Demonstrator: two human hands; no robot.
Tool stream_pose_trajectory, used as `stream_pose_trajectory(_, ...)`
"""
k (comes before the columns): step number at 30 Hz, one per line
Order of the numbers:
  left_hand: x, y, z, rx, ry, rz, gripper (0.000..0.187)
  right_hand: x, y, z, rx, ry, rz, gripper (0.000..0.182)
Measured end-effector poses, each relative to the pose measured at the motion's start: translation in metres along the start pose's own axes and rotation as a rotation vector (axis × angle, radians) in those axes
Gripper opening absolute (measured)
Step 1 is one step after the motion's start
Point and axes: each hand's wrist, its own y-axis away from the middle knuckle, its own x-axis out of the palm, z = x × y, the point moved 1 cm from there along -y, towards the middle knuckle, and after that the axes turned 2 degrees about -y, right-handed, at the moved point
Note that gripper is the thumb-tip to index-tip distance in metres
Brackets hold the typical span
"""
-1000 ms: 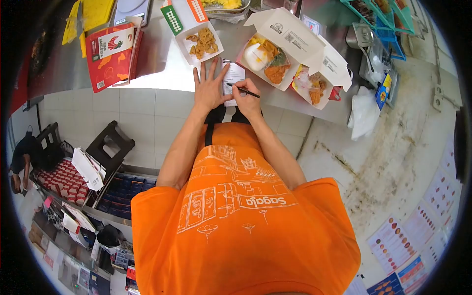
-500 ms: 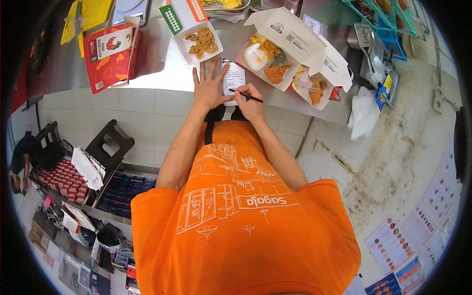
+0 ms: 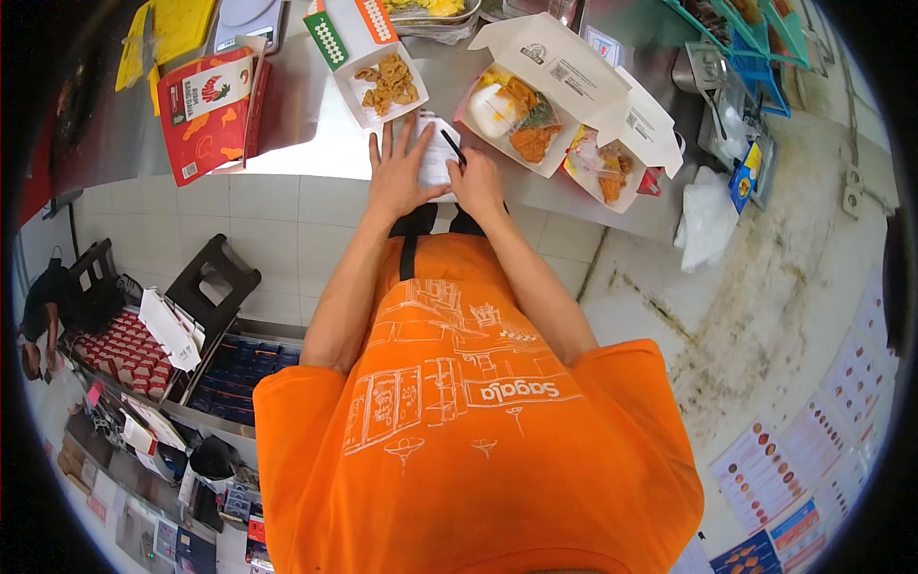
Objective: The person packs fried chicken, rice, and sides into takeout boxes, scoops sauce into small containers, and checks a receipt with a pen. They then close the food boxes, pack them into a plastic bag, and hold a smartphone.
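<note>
My left hand (image 3: 398,176) lies flat with its fingers spread, its edge pressing on a printed white paper slip (image 3: 436,158) at the counter's front edge. A black pen (image 3: 451,143) is gripped in my right hand (image 3: 476,184), which rests at the slip's right side; the pen's far end points up and away, and its tip is hidden or too small to make out. Just beyond my left fingertips stands an open white box with fried pieces (image 3: 389,84). To the right of the slip is an open box with rice and fried chicken (image 3: 516,110).
Another open box with fried food (image 3: 602,172) sits at the counter's right front. Red printed boxes (image 3: 206,115) stand left, near a scale (image 3: 251,21) and a yellow cutting board (image 3: 172,33). A white plastic bag (image 3: 706,218) hangs at the right edge. A person (image 3: 43,306) is far left.
My right hand has turned and moved slightly, and the pen now points away from me instead of lying toward the right. The left hand stays nearly in place on the slip.
</note>
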Motion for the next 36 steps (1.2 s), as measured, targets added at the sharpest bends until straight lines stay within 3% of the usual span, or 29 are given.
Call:
stream_pose_trajectory(6,0.003,0.005,0.014,0.006,-0.044,-0.091,0.078,-0.005,-0.030,0.026,-0.054,0.084,-0.084,0.019)
stream_pose_trajectory(12,-0.003,0.003,0.007,-0.082,-0.145,-0.170,0.076,-0.026,-0.008,0.019,-0.488,-0.144,-0.435,0.022)
stream_pose_trajectory(15,0.002,0.001,0.003,-0.127,-0.136,-0.176,0.077,-0.021,0.009,0.015,0.144,-0.772,-0.015,0.022)
stream_pose_trajectory(19,0.006,-0.002,0.002,-0.144,-0.142,-0.195,0.077,0.008,0.000,0.018,-0.181,-0.805,-0.235,0.009)
stream_pose_trajectory(20,0.007,-0.002,0.003,-0.144,-0.142,-0.199,0.077,0.013,0.001,0.015,-0.061,-0.897,-0.184,0.011)
stream_pose_trajectory(23,0.005,-0.004,0.001,-0.167,-0.147,-0.177,0.077,0.020,-0.006,0.005,0.011,-0.798,-0.171,0.012)
stream_pose_trajectory(27,0.009,-0.004,0.001,-0.172,-0.155,-0.184,0.078,0.015,-0.011,0.012,-0.056,-0.613,-0.181,0.013)
stream_pose_trajectory(30,0.009,-0.005,0.002,-0.182,-0.158,-0.179,0.079,0.014,-0.012,0.013,-0.084,-0.611,-0.182,0.013)
stream_pose_trajectory(33,0.009,-0.005,0.003,-0.186,-0.161,-0.170,0.080,0.015,-0.012,0.010,-0.026,-0.604,-0.310,0.012)
stream_pose_trajectory(36,0.012,-0.005,0.001,-0.176,-0.159,-0.204,0.079,0.010,-0.009,0.007,0.021,-0.682,-0.268,0.013)
